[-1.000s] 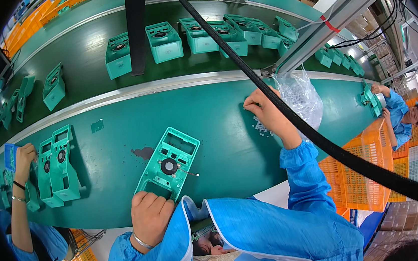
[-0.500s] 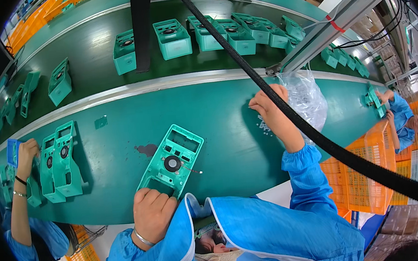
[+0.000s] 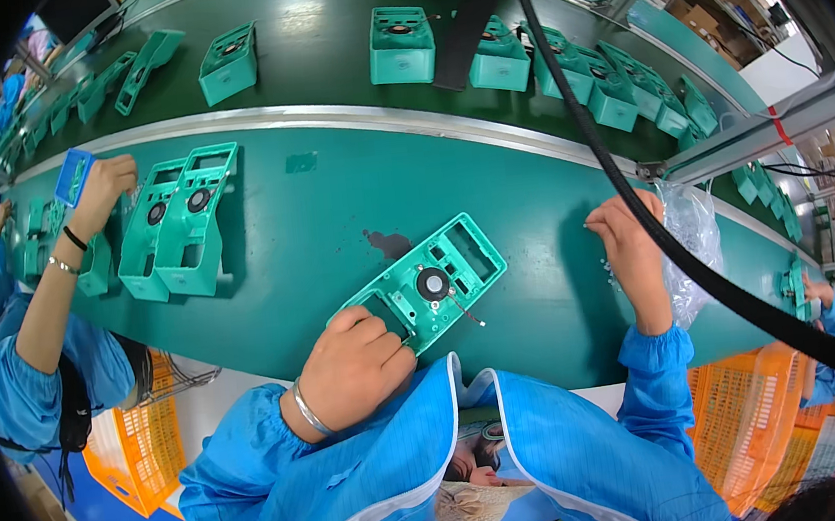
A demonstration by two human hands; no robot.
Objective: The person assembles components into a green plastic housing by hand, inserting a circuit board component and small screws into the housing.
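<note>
A green plastic housing (image 3: 486,266) lies slantwise on the green work surface in front of me. In it sits a round black fan (image 3: 432,283), with a thin wire ending in a small white plug (image 3: 482,324). My left hand (image 3: 357,367) is closed over the housing's near left end. Farther right, my right hand (image 3: 632,245) is raised above the surface, thumb and fingers pinched together; whatever they hold is too small to make out. Several tiny whitish pieces (image 3: 609,272) lie beneath it, beside a clear plastic bag (image 3: 695,244), which the hand partly covers.
Two more housings (image 3: 188,275) stand at left, near a co-worker's hand (image 3: 109,185) and a blue tray (image 3: 74,177). Beyond a metal rail (image 3: 323,119), a dark belt carries several housings. A black cable (image 3: 577,94) crosses the view at right. Orange crates (image 3: 754,419) stand lower right.
The whole view has shifted and turned, so things appear farther right. My left hand stays on the housing, and my right hand stays pinched beside the bag.
</note>
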